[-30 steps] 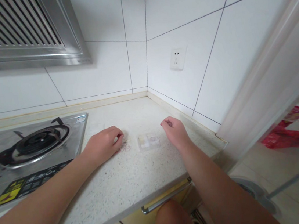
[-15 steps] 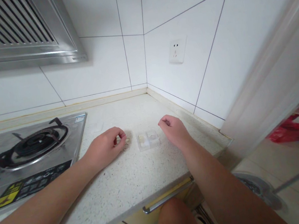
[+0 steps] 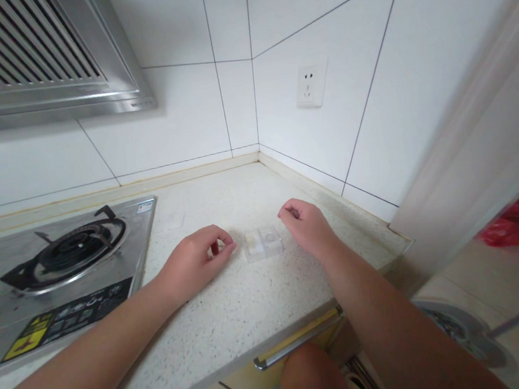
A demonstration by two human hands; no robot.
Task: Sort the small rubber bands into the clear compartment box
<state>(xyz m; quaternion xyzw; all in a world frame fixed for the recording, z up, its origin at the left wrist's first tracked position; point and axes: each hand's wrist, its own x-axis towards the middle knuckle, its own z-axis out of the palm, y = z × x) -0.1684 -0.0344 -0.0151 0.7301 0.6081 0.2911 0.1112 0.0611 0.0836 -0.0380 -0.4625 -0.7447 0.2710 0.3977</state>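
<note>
A small clear plastic box (image 3: 263, 243) lies on the speckled white countertop (image 3: 211, 330) between my two hands. It is split into compartments; something pale and yellowish shows in its left part and a round outline in its right part. My left hand (image 3: 203, 256) rests just left of the box, thumb and forefinger pinched at its left edge. Whatever those fingertips hold is too small to tell. On the other side, my right hand (image 3: 306, 223) hovers beside the box with fingers curled together, apart from it. Its grip is hidden.
A gas stove (image 3: 75, 259) is set into the counter on the left, under a metal range hood (image 3: 28, 59). Tiled walls meet behind, with a power socket (image 3: 312, 85) on the right one. A drawer handle (image 3: 299, 341) juts out below the counter edge.
My left hand has moved right, closer to the box. The small ring-like things seen by its fingertips before are no longer visible. My right hand has stayed nearly in place.
</note>
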